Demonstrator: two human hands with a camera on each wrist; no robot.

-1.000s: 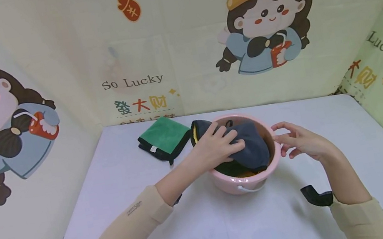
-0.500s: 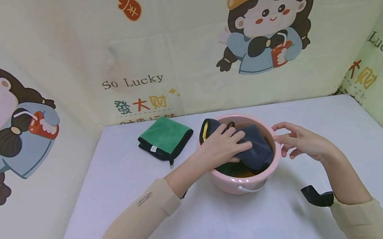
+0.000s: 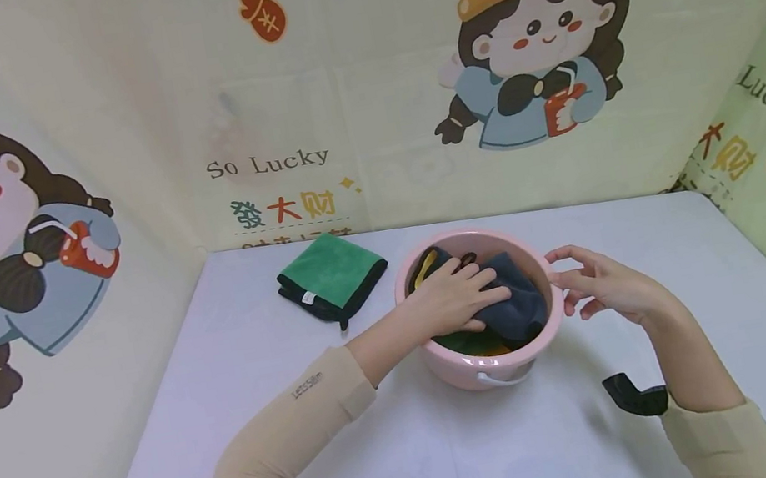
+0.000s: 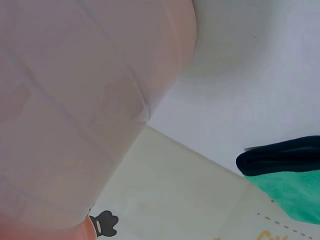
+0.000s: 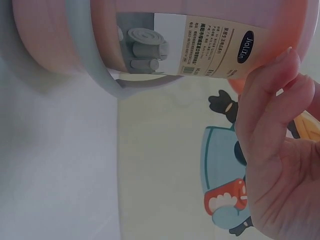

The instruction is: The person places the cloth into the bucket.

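Observation:
A pink bucket (image 3: 437, 363) stands upright on the table. Inside it lies a dark blue cloth (image 3: 518, 303) with a yellow-lined fold and black edging, over other dark green and orange material. My left hand (image 3: 450, 300) rests on this cloth with fingers spread, partly hiding it. Only the bucket's outer wall (image 4: 100, 90) shows in the left wrist view, not the hand. On the bucket's right side, my right hand (image 3: 607, 288) touches the rim with its fingertips. The right wrist view shows those fingers (image 5: 267, 95) against the wall, near a printed label (image 5: 215, 47).
A folded green cloth (image 3: 331, 273) with black edging lies on the table (image 3: 361, 471), left of the bucket. The bucket's pale handle (image 3: 505, 377) hangs at its front. A cartoon-printed backdrop (image 3: 373, 88) encloses the table's back and sides.
My left hand has moved right and down into the bucket, pushing the dark blue cloth's left end from over the rim to inside. My right hand has stayed at the rim.

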